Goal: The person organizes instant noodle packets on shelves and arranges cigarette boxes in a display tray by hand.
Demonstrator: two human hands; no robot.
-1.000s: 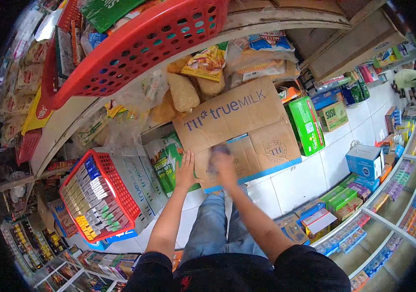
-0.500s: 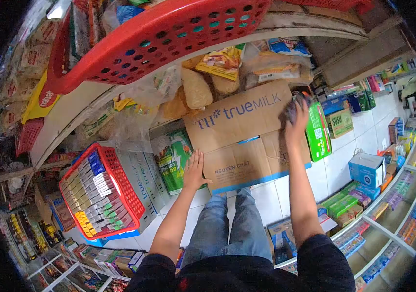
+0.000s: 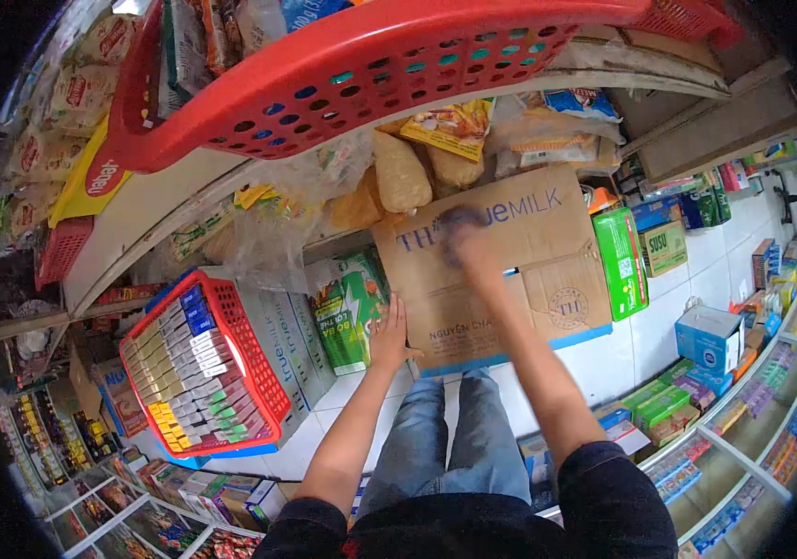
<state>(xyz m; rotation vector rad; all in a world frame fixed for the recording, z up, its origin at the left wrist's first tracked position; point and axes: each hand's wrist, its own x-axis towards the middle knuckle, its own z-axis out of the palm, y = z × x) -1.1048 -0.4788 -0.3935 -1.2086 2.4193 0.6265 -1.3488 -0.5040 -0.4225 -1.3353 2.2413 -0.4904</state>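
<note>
A brown cardboard carton (image 3: 549, 228) printed "TH true MILK", with a blue strip along its near edge, lies in front of my legs. My left hand (image 3: 391, 334) rests at its left edge, fingers stretched out and holding nothing. Over the carton's upper left lettering is my right hand (image 3: 475, 253), blurred by motion, closed on a dark cloth (image 3: 462, 222) pressed to the cardboard. The cloth hides part of the print. A green box (image 3: 350, 312) stands just left of my left hand, and another green box (image 3: 620, 264) adjoins the carton's right side.
A red basket (image 3: 258, 396) full of small packs stands at left beside a grey milk carton (image 3: 279, 340). Above hangs a large red perforated basket (image 3: 389, 70) on a shelf edge. Bagged goods (image 3: 402, 175) lie behind the carton. Low racks (image 3: 743, 456) line the right side.
My right hand has swept left across the carton with the cloth, from its right edge to the lettering at upper left. My left hand stays at the left edge. The view has shifted slightly.
</note>
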